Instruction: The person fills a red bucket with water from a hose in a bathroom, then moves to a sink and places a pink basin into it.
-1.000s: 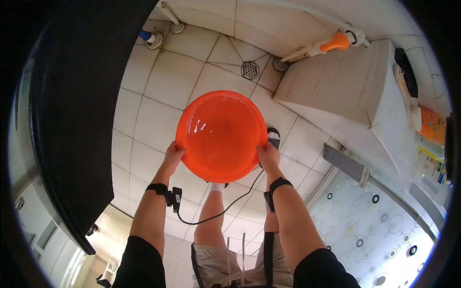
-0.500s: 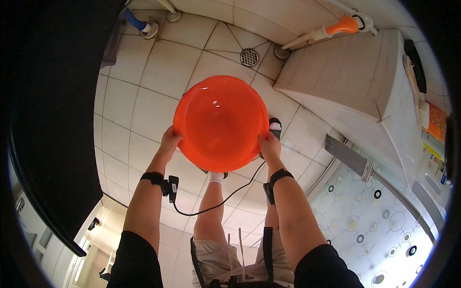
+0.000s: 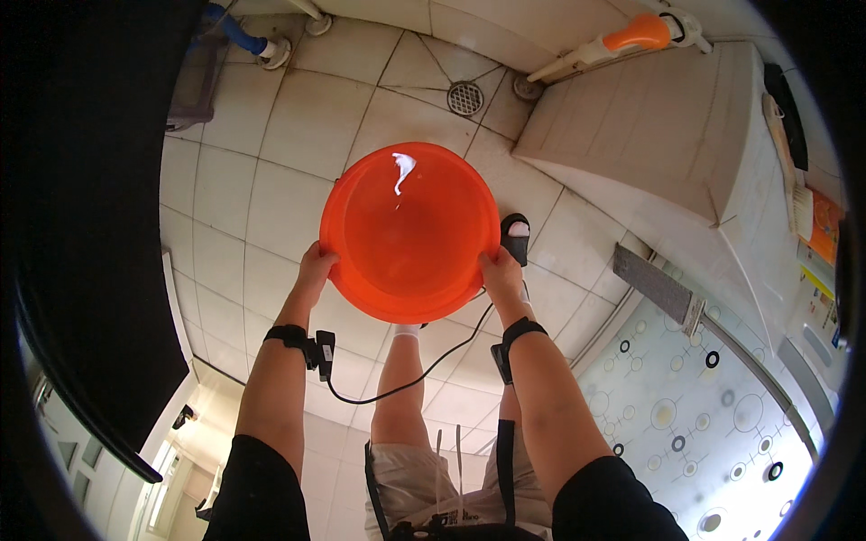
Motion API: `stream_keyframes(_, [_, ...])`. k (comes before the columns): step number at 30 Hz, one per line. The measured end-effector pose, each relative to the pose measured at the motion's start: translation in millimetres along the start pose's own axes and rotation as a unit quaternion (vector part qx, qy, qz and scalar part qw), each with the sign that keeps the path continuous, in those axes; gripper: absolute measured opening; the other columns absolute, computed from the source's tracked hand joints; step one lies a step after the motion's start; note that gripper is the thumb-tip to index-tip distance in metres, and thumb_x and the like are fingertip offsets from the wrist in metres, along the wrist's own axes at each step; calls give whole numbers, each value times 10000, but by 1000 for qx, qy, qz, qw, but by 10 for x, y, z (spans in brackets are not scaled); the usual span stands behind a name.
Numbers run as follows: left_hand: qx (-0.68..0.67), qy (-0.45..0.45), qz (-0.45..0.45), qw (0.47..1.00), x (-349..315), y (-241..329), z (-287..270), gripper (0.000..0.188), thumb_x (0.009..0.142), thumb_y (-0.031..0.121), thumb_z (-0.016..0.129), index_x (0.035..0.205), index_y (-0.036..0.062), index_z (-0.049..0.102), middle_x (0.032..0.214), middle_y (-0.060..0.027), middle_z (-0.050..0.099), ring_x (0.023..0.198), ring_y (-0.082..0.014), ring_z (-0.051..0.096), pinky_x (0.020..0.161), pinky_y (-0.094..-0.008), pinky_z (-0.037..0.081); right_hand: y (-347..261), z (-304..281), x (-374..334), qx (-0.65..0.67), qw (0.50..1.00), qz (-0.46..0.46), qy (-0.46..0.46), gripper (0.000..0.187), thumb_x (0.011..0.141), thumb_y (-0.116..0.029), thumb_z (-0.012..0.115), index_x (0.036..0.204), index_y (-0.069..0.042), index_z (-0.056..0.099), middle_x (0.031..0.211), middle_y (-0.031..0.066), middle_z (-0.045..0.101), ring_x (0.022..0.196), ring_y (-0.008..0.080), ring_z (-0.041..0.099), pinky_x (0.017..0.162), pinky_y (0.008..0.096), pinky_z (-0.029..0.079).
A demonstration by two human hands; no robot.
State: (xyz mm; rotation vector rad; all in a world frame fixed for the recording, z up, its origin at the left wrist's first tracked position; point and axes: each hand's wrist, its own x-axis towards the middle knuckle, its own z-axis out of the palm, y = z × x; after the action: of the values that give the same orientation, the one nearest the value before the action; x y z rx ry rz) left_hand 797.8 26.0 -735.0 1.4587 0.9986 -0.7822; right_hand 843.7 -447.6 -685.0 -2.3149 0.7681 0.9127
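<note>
Clearly, the left hand (image 3: 314, 270) and the right hand (image 3: 502, 270) both grip the rim of a round orange basin (image 3: 332, 216), one at either side of its nearer half, thumbs on top and the other fingers mostly tucked out of sight. The basin is held up over the floor in front of the legs. Compared with a moment ago, the grip is unchanged, but the basin's mouth looks rounder, and its small flecks of glare have become one larger, curved white gleam (image 3: 402, 171) toward the far side. Whether that gleam sits on water or bare plastic is hard to tell. The basin is smooth and glossy, with a broad rolled lip. Nearer the body than the basin, a thin black cable (image 3: 388, 399) loops between two wrist straps (image 3: 290, 335). Beyond the basin lie pale square tiles (image 3: 316, 113) with dark joints and a round metal drain (image 3: 465, 97) with a gridded cover. Right of the basin are a dark open-toed slipper (image 3: 514, 252) and a flat, fuzzy grey mop head (image 3: 654, 281).
</note>
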Motion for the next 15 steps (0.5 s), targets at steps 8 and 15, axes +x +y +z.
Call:
stream_keyframes(8, [37,74,25,996,111,-639,-150,492,1075,201,841,1502,-31,764,1307,-141,872,1157,-262,823,1037,-429,667,-194,214,-207,-16,999,12,-48,498,1074,-432,832,1445,-98,831,1309,245,885,1255,490,824,1071,577,649])
stream_keyframes(15, [-25,98,71,992,436,-894,-214,376,1067,224,843,1375,12,808,1176,-98,866,1042,-240,804,930,-432,654,-161,553,114,-49,998,-12,-23,538,1074,-499,791,1461,-132,859,1231,170,920,1185,393,873,1045,498,659])
